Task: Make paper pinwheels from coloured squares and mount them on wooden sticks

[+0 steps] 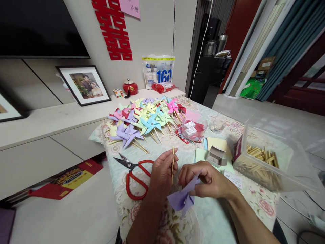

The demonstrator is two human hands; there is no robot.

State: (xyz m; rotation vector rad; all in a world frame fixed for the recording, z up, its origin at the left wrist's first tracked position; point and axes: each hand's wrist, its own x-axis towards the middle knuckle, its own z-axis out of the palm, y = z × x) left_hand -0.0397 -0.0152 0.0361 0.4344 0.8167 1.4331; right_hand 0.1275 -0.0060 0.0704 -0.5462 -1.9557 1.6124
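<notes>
Between the thumb and fingers of my left hand (162, 169) stands a thin wooden stick (173, 166), held roughly upright. My right hand (203, 179) pinches a purple paper pinwheel (181, 200) by its folded blades, just right of the stick and apart from it. Left of my left hand lies a pair of red-handled scissors (132, 169) with the blades parted. A heap of finished paper pinwheels (149, 117) on sticks, in purple, yellow, blue, green, pink and red, covers the far part of the table.
A clear plastic bin (259, 169) of wooden sticks sits at the right. Nearer the middle are an opened small box (216, 156), coloured paper sheets (220, 144) and a clear bowl (194, 130) with small boxes. A framed photo (85, 84) leans on the cabinet behind.
</notes>
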